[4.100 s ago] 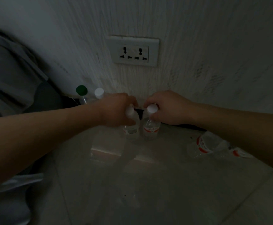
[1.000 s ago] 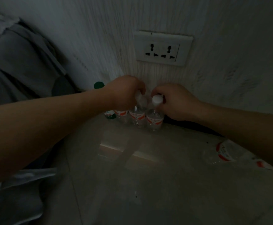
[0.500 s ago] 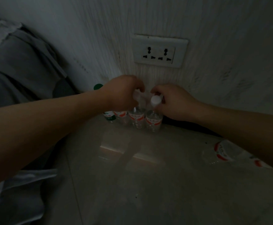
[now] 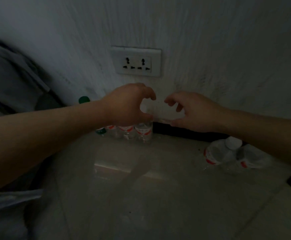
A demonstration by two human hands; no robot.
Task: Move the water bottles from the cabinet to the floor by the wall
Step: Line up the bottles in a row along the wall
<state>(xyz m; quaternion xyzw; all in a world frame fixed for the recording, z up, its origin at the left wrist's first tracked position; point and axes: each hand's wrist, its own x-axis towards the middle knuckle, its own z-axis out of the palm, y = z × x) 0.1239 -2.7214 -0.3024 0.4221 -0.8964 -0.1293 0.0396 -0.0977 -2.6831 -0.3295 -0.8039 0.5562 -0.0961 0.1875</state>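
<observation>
Head view, dim light: a row of water bottles (image 4: 142, 132) stands at frame centre on the floor (image 4: 141, 196) against the wall (image 4: 210, 49), below a double socket (image 4: 136, 61). Their labels are red and white, one at the left end green; no writing is legible. The left hand (image 4: 127, 104) curls open-fingered over a white cap, gripping nothing. The right hand (image 4: 191, 111) hovers beside it, fingers loosely spread and empty. Two more bottles (image 4: 228, 153) lie at right.
</observation>
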